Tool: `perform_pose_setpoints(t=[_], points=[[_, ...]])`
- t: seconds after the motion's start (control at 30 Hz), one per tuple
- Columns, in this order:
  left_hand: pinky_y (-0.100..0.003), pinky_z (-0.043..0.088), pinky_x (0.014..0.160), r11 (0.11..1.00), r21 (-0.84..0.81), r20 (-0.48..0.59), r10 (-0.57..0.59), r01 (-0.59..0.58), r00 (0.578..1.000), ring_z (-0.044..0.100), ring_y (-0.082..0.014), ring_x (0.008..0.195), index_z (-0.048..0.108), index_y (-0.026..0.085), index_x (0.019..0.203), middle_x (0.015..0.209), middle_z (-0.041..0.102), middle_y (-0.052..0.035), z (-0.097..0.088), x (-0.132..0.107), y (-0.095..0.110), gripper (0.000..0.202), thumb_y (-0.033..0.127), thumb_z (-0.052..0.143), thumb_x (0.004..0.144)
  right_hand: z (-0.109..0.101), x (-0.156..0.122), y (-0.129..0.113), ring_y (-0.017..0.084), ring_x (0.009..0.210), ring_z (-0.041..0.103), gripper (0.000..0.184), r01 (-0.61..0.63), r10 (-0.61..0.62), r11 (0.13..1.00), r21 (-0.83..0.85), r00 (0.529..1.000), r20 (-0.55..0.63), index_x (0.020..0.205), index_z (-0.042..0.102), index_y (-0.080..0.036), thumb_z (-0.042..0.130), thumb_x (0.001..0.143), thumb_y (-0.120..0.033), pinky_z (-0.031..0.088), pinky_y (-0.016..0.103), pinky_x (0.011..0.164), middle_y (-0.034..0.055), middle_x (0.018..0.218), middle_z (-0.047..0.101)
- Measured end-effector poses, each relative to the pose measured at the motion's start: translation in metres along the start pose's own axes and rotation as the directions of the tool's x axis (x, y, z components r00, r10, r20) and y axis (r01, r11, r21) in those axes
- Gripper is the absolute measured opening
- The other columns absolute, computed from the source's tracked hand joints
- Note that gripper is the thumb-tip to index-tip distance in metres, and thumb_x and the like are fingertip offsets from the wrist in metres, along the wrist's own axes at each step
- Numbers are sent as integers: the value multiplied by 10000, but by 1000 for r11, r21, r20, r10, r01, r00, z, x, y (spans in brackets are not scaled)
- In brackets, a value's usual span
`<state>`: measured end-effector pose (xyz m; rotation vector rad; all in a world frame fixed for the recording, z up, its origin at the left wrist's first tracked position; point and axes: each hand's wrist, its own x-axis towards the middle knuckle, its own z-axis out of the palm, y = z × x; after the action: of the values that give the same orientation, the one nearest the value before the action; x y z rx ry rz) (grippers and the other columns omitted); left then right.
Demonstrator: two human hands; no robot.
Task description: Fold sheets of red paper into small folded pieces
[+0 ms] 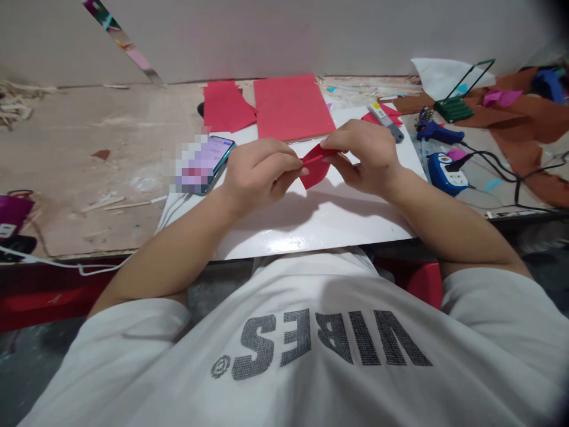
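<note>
Between both hands, just above a white board (284,228), is a small piece of red paper (316,172) with a fold along its upper edge. My left hand (262,172) pinches its left end between thumb and fingers. The right end is pinched by my right hand (367,154), whose thumb lies under the fold. Behind the hands lies a large red sheet (291,107), with cut red paper (226,107) to its left. A utility knife (386,121) rests on another red piece beyond my right hand.
Left of my left hand, a phone (211,163) with a lit screen lies on the board's edge. On the right are a blue glue gun (440,133), a blue and white device (447,174) with black cables, and brown sheets (502,110). Wood shavings (18,104) litter the far left.
</note>
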<state>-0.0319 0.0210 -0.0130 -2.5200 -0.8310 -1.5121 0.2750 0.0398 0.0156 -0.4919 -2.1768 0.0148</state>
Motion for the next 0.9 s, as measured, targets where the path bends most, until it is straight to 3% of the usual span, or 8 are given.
perform_pose_setpoints(t=[0.13,0.27,0.37,0.47,0.53,0.63,0.77,0.9], points=[[-466,705,775,992,-116,25,51,-48,998,894,-285,851,776,335,1000,885,820,-31,-4,3,-5,544,829,793,1226,5,-5,7,260,937,906,329,-76,83,985,152,995,-47,1403,908,-389,773,1264,-654,813,473,940,63,1248,981],[-426,654,693,996,-14,7,91,-91,996,867,-255,764,785,330,964,812,812,-10,-10,7,-3,614,889,769,1216,18,-12,22,280,944,906,467,-167,183,947,274,983,-32,1295,922,-295,893,1173,-744,838,528,975,79,1186,965],[-395,631,655,993,29,-77,115,-113,990,826,-219,684,803,326,963,783,801,13,-9,12,3,638,919,789,1197,25,-15,27,269,952,910,442,-171,188,940,296,982,-28,1269,929,-278,915,1167,-708,839,511,1001,76,1165,960],[-328,543,544,947,-99,-206,281,-305,937,749,-161,564,818,312,1079,779,815,38,-2,19,5,491,780,876,1216,27,-17,24,263,982,920,458,-163,182,947,278,982,-43,1287,927,-259,876,1189,-704,836,476,997,78,1163,956],[-312,510,509,913,-181,-259,314,-365,913,714,-145,528,844,310,1158,779,816,40,3,21,1,460,759,946,1174,27,-17,22,261,1003,925,450,-166,184,952,258,982,-49,1287,926,-255,853,1203,-691,831,452,1001,84,1157,953],[-329,566,565,933,-256,-231,196,-254,953,750,-168,578,903,341,1228,819,822,12,11,14,-10,606,923,940,1063,29,-19,22,256,999,916,409,-165,187,950,267,980,-60,1269,927,-262,864,1197,-659,824,442,987,76,1131,944],[-369,622,622,956,-291,-137,-1,-39,991,791,-209,654,939,329,1149,853,824,-36,16,1,-23,756,1062,862,981,34,-21,27,251,986,890,354,-165,206,930,328,974,-95,1237,925,-263,928,1159,-608,819,451,964,62,1099,924],[-336,640,649,936,-348,-115,17,-56,993,797,-185,688,963,347,1219,910,848,-29,15,1,-24,704,1016,884,1015,35,-20,30,249,964,872,331,-192,253,899,394,961,-111,1192,925,-265,999,1109,-577,809,443,924,55,1080,916]])
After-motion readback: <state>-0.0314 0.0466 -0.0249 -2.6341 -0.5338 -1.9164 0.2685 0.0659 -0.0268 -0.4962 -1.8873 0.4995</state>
